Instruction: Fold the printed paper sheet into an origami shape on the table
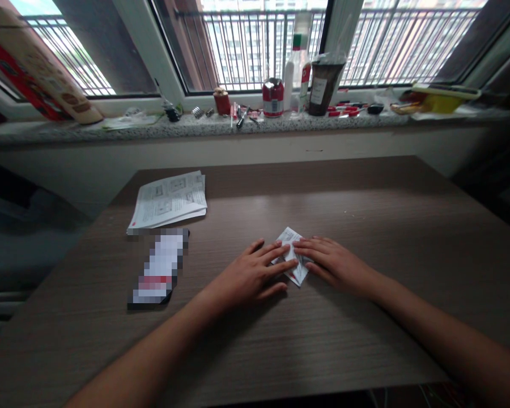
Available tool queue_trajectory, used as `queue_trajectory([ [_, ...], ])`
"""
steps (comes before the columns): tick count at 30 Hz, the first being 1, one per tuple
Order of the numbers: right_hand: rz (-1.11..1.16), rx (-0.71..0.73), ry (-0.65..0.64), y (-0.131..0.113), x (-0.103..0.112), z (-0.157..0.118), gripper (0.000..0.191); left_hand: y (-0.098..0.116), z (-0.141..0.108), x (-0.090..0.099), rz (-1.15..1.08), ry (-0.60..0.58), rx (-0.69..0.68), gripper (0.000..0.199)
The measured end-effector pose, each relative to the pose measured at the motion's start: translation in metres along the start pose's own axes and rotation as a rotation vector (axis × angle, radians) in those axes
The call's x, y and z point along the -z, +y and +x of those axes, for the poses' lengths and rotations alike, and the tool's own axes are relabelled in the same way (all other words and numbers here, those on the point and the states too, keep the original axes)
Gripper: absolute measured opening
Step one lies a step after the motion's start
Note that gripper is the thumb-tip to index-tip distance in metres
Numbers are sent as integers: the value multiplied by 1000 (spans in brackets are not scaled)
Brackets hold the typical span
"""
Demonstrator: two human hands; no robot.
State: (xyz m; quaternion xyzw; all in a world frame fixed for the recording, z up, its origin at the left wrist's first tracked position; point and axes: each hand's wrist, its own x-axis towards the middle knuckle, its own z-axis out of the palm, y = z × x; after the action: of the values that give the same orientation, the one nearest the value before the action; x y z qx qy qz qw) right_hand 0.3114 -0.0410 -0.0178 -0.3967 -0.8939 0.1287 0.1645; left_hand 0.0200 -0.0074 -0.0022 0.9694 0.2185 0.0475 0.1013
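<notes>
Head: folded paper [298,276] lies partly under left hand [255,272] and right hand [334,262].

A home, seemingly a flat, is being suggested by the setting: a speckled stone windowsill [131,133] is being occupied by a red drink can [273,99], a dark plastic cup [322,88] and a bottle [296,62]. The window [130,37] is being faced by a plain wood-grain table [365,192]. Outside, a barred railing [255,12] is being seen before many-windowed buildings [259,4].
</notes>
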Motion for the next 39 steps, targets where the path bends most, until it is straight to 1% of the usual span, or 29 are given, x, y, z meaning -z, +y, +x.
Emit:
queue_trajectory([
  [5,37,10,59,2,0,5,41,1,0,2,-4,-2,5,55],
  [9,-3,57,64,2,3,9,37,1,0,1,-16,21,-2,54],
  [16,-45,65,67,5,2,13,37,0,-1,-1,7,21,1,55],
  [21,-104,127,58,5,1,12,32,0,-2,-1,30,32,0,55],
  [28,-82,112,43,7,1,12,43,3,-1,3,23,32,2,53],
  [33,-74,112,59,8,0,13,43,3,-2,5,-16,30,-16,56],
  [39,-97,106,51,7,0,11,44,5,-4,9,-11,-5,-64,49],
])
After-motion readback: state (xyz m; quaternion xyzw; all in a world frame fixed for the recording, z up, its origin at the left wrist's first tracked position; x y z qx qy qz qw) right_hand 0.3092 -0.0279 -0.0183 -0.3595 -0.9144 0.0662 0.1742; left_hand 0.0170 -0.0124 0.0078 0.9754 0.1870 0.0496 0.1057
